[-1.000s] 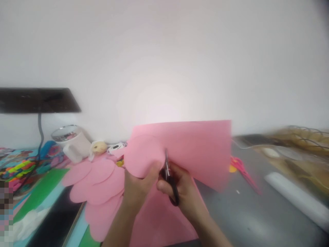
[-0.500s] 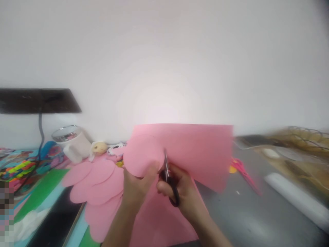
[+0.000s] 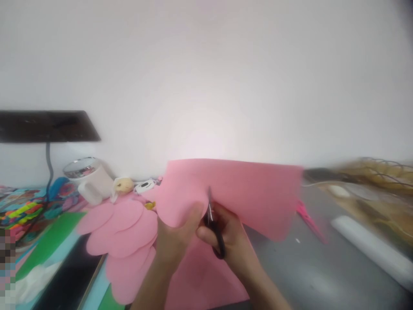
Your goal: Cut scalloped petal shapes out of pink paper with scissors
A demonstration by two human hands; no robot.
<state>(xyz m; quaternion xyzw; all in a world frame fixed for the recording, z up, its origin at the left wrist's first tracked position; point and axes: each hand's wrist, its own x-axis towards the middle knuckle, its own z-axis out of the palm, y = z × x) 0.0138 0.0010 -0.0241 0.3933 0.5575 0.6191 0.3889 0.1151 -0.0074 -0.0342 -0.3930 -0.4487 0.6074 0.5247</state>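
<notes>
Between my hands a sheet of pink paper (image 3: 258, 193) is held up off the table, with a rounded, partly cut shape at its left side. My left hand (image 3: 177, 237) pinches that rounded part, thumb on top. My right hand (image 3: 229, 237) is closed round the dark handles of a pair of scissors (image 3: 213, 230); the blades point up and meet the paper at the edge of the curve. More pink paper (image 3: 206, 275) lies below my hands. Several cut pink paper rounds (image 3: 125, 237) overlap in a pile to the left.
A white mug-shaped container (image 3: 93, 181) with a shiny round top stands at the back left, near small toys (image 3: 124, 186). Pink scissors (image 3: 309, 221) and a white roll (image 3: 371, 249) lie on the grey table (image 3: 306, 280) at right. A dark panel (image 3: 48, 126) with a cable is on the wall.
The sheet's right side has swung a little further right and its top edge slopes slightly down. The rounded part looks more bent. Both hands keep nearly the same place and grip.
</notes>
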